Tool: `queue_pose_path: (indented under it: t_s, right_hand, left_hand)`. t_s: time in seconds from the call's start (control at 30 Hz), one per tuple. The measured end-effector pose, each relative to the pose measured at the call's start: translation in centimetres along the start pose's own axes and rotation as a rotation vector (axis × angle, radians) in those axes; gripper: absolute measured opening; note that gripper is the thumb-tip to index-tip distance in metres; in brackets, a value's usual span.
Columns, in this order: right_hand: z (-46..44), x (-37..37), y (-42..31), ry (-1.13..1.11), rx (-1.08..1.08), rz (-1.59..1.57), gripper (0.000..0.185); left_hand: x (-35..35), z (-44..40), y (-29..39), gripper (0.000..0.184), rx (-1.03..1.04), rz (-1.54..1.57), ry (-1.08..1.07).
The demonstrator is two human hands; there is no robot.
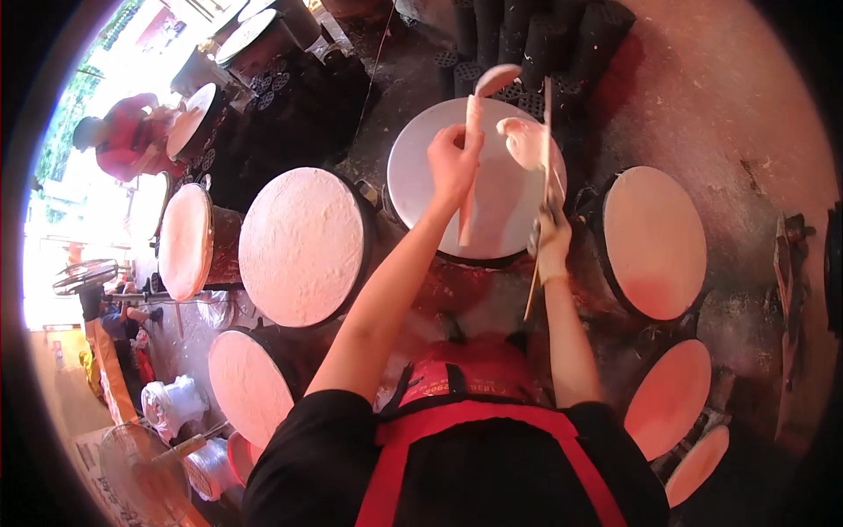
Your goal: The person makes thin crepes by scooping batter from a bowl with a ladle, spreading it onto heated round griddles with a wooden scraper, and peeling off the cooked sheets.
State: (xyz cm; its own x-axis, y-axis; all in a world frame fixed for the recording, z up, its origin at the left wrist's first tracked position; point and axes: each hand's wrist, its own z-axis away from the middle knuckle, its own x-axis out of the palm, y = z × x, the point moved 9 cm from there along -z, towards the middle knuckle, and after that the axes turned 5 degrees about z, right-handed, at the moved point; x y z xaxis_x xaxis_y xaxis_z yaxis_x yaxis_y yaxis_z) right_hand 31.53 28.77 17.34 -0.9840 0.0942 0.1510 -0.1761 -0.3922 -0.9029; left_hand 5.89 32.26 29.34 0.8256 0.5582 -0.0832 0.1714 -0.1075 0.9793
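Observation:
My left hand [453, 169] is closed around the pale, wrapped-looking handle of a ladle [498, 81], whose round head points away from me. It is over a round griddle [430, 211] with a smooth, pale surface. At the griddle's right side my right hand [551, 239], which seems to wear a light glove, grips a long thin stick [548, 132]. A lump of pale batter [524, 142] shows against the stick's left side; whether it clings there or lies on the griddle I cannot tell.
Round griddles coated in pale batter stand to the left [300, 246] and right [656, 241]. Dark honeycomb coal briquettes [549, 39] are stacked behind the middle griddle. Another person [132, 136] bends over a griddle at far left. A fan [145, 470] is at lower left.

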Motion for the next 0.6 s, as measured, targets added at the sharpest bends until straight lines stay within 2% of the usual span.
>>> queue_pose_path:
  t_s: [0.1, 0.17, 0.2, 0.23, 0.3, 0.33, 0.37, 0.4, 0.43, 0.47, 0.5, 0.6]
  right_hand:
    - [4.2, -2.3, 5.8, 0.14, -0.095, -0.041, 0.047]
    - [6.3, 0.1, 7.4, 0.147, -0.012, -0.197, 0.047]
    - [6.2, 1.6, 6.8, 0.191, -0.029, -0.056, 0.046]
    - [2.5, 2.2, 8.0, 0.183, -0.204, 0.054, 0.046]
    - [-1.7, 4.5, 7.9, 0.152, -0.271, 0.119, 0.045]
    - [-1.0, 6.5, 5.0, 0.128, -0.165, 0.075, 0.044]
    - [-0.2, 7.8, 3.2, 0.103, -0.057, 0.032, 0.043]
    - [-0.2, 8.0, 2.8, 0.037, 0.033, 0.059, 0.043]
    - [-0.4, 7.2, 2.5, -0.028, 0.126, 0.087, 0.042]
    - [-0.4, 6.5, 2.4, -0.094, 0.219, 0.115, 0.041]
    - [0.6, 4.8, 1.1, -0.09, 0.096, 0.171, 0.039]
    - [4.3, -0.2, 2.6, 0.139, 0.046, 0.027, 0.042]
  left_hand:
    - [-2.6, 1.7, 0.3, 0.026, -0.207, 0.292, -0.086]
    - [-4.9, 3.8, -0.7, 0.025, -0.385, 0.342, -0.145]
    - [-5.9, 5.3, -1.1, 0.026, -0.471, 0.365, -0.175]
    - [-7.4, 6.7, -0.9, 0.027, -0.476, 0.392, -0.118]
    - [-10.0, 9.9, -0.1, 0.035, -0.475, 0.419, -0.044]
    - [-11.2, 11.5, 0.5, 0.043, -0.466, 0.419, -0.027]
    - [-12.5, 13.0, -0.3, 0.035, -0.478, 0.245, -0.107]
    - [-14.0, 14.1, -1.5, 0.018, -0.396, 0.047, -0.146]
    - [-15.5, 15.3, -0.1, 0.016, -0.296, -0.064, -0.086]
    - [-16.8, 17.2, -0.8, 0.014, -0.34, 0.049, -0.024]
    - [-18.2, 18.7, -1.1, 0.014, -0.338, -0.026, -0.018]
    - [-21.0, 22.8, -1.2, 0.031, -0.449, -0.075, 0.056]
